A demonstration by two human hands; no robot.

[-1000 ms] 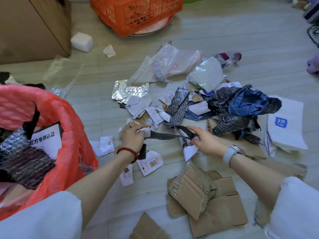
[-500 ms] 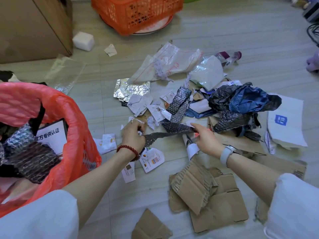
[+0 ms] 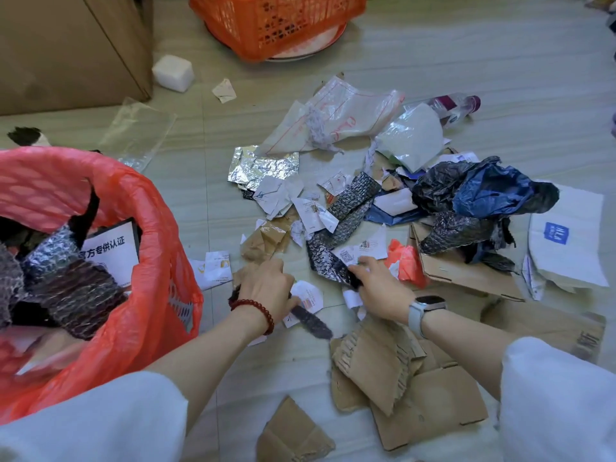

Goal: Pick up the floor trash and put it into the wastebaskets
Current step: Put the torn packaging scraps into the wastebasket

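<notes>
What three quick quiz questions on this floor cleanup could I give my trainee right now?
1. True or false: the left hand grips a dark bubble-wrap strip.
2. Which colour is the plastic liner of the near wastebasket? A green, B red, C black.
3. Fill in: the right hand wears a pale ___ on its wrist.

Key: 1 true; 2 B; 3 watch.
</notes>
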